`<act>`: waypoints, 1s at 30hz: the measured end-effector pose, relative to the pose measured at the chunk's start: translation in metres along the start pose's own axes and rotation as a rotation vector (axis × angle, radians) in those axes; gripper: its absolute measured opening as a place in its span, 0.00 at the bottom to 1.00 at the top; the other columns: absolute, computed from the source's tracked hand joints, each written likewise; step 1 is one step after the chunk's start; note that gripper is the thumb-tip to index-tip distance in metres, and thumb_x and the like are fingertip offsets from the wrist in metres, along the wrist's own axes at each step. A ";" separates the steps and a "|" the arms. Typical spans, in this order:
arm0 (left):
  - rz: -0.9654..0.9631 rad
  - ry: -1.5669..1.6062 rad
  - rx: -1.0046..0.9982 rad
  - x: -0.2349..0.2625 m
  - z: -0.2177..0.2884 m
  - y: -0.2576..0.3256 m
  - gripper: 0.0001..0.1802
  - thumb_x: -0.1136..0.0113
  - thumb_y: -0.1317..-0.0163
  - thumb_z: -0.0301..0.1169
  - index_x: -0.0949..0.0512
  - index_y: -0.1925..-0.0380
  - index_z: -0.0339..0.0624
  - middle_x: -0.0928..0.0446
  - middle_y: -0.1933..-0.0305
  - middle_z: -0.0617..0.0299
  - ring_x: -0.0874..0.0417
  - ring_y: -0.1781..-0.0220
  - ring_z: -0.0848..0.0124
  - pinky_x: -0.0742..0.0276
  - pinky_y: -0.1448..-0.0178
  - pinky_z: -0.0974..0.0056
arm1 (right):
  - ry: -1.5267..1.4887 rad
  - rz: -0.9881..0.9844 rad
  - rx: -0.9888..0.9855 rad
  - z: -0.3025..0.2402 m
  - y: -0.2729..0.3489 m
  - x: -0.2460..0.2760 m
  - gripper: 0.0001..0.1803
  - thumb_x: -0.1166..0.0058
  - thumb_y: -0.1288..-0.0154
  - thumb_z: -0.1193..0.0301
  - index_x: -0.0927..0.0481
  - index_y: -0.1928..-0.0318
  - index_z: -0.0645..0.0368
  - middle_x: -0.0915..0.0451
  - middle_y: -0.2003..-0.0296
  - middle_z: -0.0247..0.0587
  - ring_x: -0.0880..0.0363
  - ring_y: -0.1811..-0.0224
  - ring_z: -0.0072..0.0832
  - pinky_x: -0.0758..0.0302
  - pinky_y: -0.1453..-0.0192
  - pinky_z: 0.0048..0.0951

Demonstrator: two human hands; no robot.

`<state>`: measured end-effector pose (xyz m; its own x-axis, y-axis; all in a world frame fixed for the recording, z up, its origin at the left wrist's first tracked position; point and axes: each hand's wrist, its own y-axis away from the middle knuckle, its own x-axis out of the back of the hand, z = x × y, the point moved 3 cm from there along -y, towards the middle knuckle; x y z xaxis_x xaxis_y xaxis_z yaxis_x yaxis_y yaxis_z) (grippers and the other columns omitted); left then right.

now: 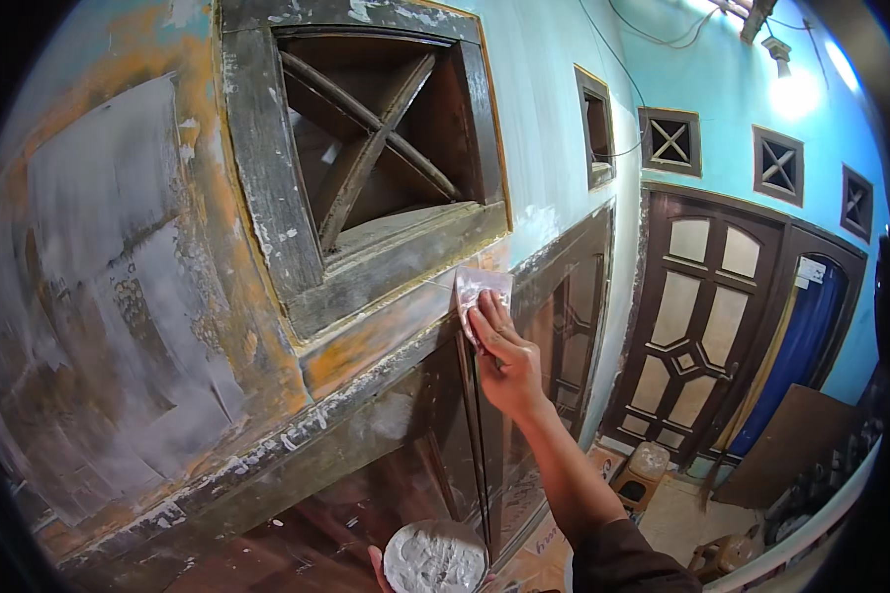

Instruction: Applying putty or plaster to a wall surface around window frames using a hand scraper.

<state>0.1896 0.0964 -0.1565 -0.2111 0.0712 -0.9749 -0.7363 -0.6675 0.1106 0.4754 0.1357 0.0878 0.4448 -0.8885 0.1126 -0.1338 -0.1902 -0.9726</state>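
My right hand (505, 358) is closed on a thin, pale pinkish putty scraper (485, 281) smeared with white. Its blade lies against the wall strip (391, 329) between a wooden vent frame and the door frame below it. Low in the view, my left hand (377, 570) holds a round tub of white putty (435, 558) from its left side; most of that hand is cut off by the lower edge. The strip shows orange and grey patches, with whiter filler nearer the scraper.
Above the strip is a vent (378, 128) with crossed bars. Brown door panels (351, 465) stand below. To the left is a patched grey wall (119, 267). Farther right are another door (687, 326), a blue curtain (796, 346), a small stool (643, 474) and a lit bulb (793, 94).
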 end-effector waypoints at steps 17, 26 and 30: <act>0.209 -0.140 -0.052 -0.023 -0.018 0.012 0.47 0.53 0.34 0.70 0.28 0.32 0.41 0.25 0.32 0.50 0.26 0.32 0.46 0.30 0.30 0.34 | 0.148 0.103 -0.181 0.059 -0.044 0.036 0.40 0.59 0.44 0.92 0.31 0.28 0.61 0.33 0.28 0.56 0.38 0.23 0.44 0.33 0.25 0.33; 0.078 -0.189 -0.185 0.029 -0.002 0.010 0.48 0.54 0.33 0.71 0.34 0.28 0.45 0.32 0.26 0.49 0.32 0.27 0.45 0.31 0.30 0.31 | -0.072 -0.251 -0.031 -0.084 0.035 0.012 0.38 0.53 0.41 0.88 0.35 0.27 0.65 0.38 0.26 0.59 0.46 0.20 0.54 0.46 0.19 0.54; 0.105 -0.032 -0.143 -0.007 -0.009 0.028 0.47 0.53 0.34 0.71 0.31 0.29 0.46 0.29 0.28 0.50 0.29 0.29 0.44 0.31 0.30 0.31 | 0.153 0.162 -0.086 -0.040 -0.024 0.052 0.37 0.62 0.44 0.92 0.31 0.31 0.70 0.30 0.31 0.62 0.35 0.25 0.50 0.38 0.22 0.43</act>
<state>0.1765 0.0706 -0.1488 -0.3040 0.0173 -0.9525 -0.6106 -0.7710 0.1809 0.4662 0.0771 0.1256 0.2728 -0.9620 -0.0080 -0.2710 -0.0688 -0.9601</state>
